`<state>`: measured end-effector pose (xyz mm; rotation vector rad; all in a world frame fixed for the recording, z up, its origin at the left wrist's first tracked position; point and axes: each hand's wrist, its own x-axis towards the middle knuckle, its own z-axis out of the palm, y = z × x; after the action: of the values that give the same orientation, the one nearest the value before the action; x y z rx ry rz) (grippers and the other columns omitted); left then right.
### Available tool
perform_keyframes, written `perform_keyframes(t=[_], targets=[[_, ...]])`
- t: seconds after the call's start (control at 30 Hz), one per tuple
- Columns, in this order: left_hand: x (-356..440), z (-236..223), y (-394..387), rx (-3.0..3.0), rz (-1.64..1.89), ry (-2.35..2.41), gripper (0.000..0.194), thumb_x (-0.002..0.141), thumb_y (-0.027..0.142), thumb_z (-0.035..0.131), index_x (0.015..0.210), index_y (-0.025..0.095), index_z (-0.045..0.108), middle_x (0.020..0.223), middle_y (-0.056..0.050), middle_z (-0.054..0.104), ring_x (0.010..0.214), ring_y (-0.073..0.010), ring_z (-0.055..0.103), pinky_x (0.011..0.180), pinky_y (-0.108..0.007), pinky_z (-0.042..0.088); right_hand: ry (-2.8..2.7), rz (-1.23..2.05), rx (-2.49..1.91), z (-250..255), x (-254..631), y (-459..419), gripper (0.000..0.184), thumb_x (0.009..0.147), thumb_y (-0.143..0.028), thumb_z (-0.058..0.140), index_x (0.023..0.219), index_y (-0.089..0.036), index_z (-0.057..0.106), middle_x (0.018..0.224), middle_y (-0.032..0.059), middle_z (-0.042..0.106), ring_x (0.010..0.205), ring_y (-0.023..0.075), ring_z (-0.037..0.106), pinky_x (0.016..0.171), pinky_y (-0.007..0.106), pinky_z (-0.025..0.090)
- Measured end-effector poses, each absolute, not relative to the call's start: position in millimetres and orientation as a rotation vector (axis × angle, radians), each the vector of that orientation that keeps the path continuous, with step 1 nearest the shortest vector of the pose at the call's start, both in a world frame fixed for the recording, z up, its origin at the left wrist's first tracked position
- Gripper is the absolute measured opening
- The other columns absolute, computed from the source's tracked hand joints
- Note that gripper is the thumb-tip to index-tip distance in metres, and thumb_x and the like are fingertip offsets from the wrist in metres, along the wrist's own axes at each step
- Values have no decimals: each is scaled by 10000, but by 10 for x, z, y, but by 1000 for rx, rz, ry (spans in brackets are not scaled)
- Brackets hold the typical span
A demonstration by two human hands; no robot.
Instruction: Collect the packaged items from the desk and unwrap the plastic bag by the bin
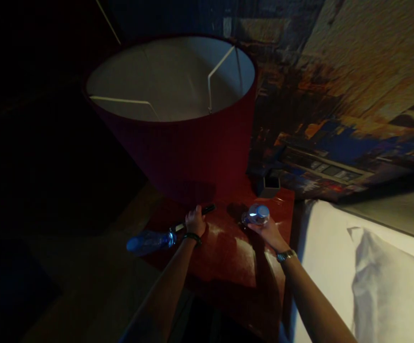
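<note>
My left hand (pixel 195 221) is closed around a dark slim object, apparently a remote control (pixel 207 209), on a glossy red bedside table (pixel 235 252). A clear plastic water bottle (pixel 149 241) lies on its side at the table's left edge, just left of that hand. My right hand (pixel 268 231) grips a second clear water bottle (pixel 256 214), held just above or on the tabletop. A dark band circles my left wrist and a watch sits on my right wrist.
A large red lampshade (pixel 192 143) with a white inside stands over the back of the table. A small grey box (pixel 271 186) sits at the back right. A patterned wall panel (pixel 335 119) runs behind; a white bed with a pillow (pixel 385 281) lies right.
</note>
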<state>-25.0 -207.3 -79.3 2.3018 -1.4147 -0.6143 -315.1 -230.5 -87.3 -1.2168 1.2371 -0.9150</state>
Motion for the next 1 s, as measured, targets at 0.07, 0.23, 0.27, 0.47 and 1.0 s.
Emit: perform_keyframes(t=[0.07,0.23,0.27,0.47,1.0], targets=[[-353,-617,-2022,2185,-731,-1412,284,915,109,538,1191,164,574,1112,-144,674,1067,-283,644,996,-429,467,1283,-918,-1197,-816,-3012,-2339,659,541,-454,847,1091,-198,592,1081,120,727,1019,323,691,1063,560,481],[-817,-19,-1787,1550,-1505,-714,323,1033,361,438,1293,186,514,973,-52,633,633,-127,611,534,-237,460,1306,-1040,-1066,-532,-3188,-2101,577,620,-501,837,1054,-220,580,1037,91,737,950,289,705,972,489,543],[-910,89,-1728,1396,-1625,-478,340,1044,357,426,1307,160,512,943,-48,620,597,-105,583,491,-210,425,1322,-1053,-1022,-491,-3265,-2024,574,620,-501,842,1046,-221,579,1022,88,738,945,288,707,970,488,546],[-1247,487,-1413,972,-1773,72,344,1080,276,323,1151,54,577,770,-16,550,480,-48,458,394,-156,335,1411,-1191,-990,-323,-3679,-1928,582,619,-478,869,1044,-211,574,1033,96,719,962,284,686,1027,510,509],[-832,961,-799,952,-1315,164,188,901,56,618,865,180,482,831,-20,681,867,-226,732,878,-474,582,1154,-873,-1106,-482,-2472,-1782,622,570,-453,840,1071,-198,574,1071,101,703,962,246,659,993,446,509]])
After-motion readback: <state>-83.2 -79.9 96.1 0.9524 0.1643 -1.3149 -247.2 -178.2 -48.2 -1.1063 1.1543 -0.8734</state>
